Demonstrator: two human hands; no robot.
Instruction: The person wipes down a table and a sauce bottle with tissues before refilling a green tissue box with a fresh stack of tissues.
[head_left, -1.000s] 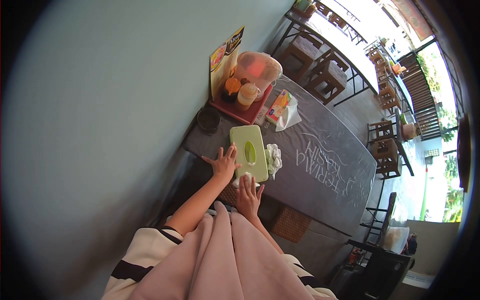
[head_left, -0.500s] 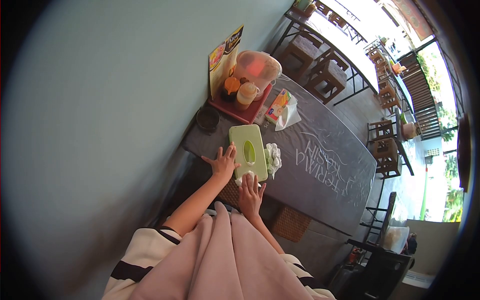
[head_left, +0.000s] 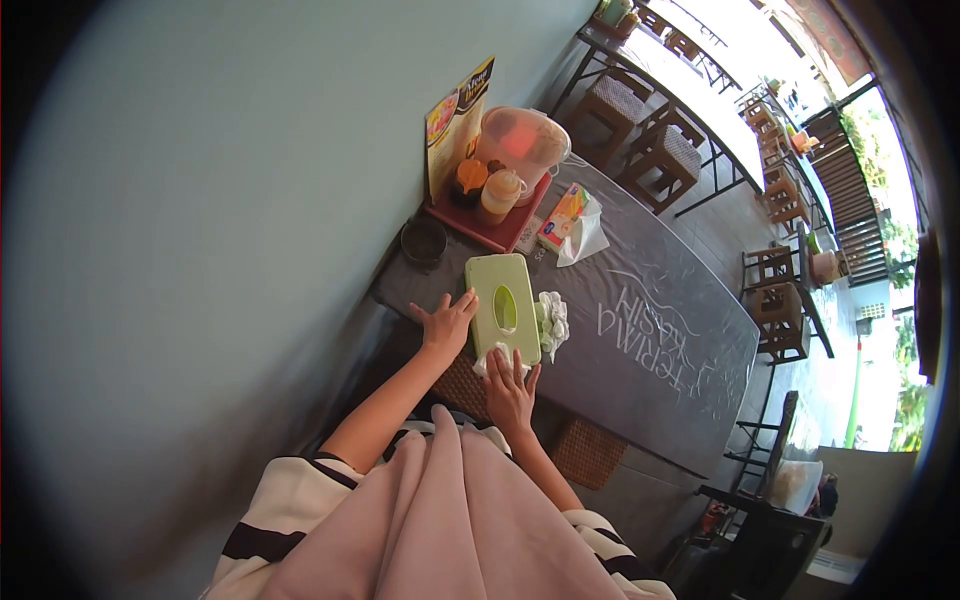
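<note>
On the dark table lies a pale green tissue box with an oval opening in its lid. My left hand is open, fingers spread, its fingertips against the box's left side. At the near end of the box, my right hand presses a white tissue to it with stretched fingers; part of the tissue is hidden beneath them. Crumpled white and greenish tissues sit just right of the box.
A red tray holds a pink-lidded container and sauce bottles, with a menu card behind. A dark bowl and a tissue pack stand nearby. The wall borders the left; a woven stool is below the table.
The whole view has shifted slightly, so the table things appear a little further right and lower. The fingers of my right hand are spread wider on the tissue. My left hand stays beside the box.
</note>
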